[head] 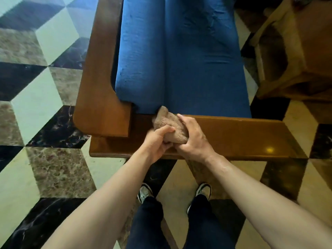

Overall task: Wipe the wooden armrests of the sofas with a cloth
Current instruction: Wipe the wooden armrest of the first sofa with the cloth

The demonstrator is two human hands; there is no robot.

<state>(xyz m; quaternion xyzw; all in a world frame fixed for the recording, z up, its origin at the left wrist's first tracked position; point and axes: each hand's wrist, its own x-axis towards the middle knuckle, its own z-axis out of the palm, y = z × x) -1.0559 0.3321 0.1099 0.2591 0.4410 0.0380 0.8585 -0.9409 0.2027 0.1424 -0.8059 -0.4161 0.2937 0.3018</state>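
Observation:
A wide glossy wooden armrest (pixel 242 137) runs across the near end of a sofa with blue cushions (pixel 179 60). On its left part lies a crumpled beige cloth (pixel 167 121). My left hand (pixel 158 141) grips the cloth's near edge, fingers curled round it. My right hand (pixel 192 139) holds the cloth's right side, thumb and fingers wrapped over it. The sofa's wooden back frame (pixel 100 87) runs up the left side and meets the armrest at the corner.
A second wooden piece of furniture (pixel 294 51) stands at the upper right, close beside the sofa. The floor (pixel 36 87) is patterned marble tile in black, white and brown. My legs and shoes (pixel 145 193) stand just before the armrest.

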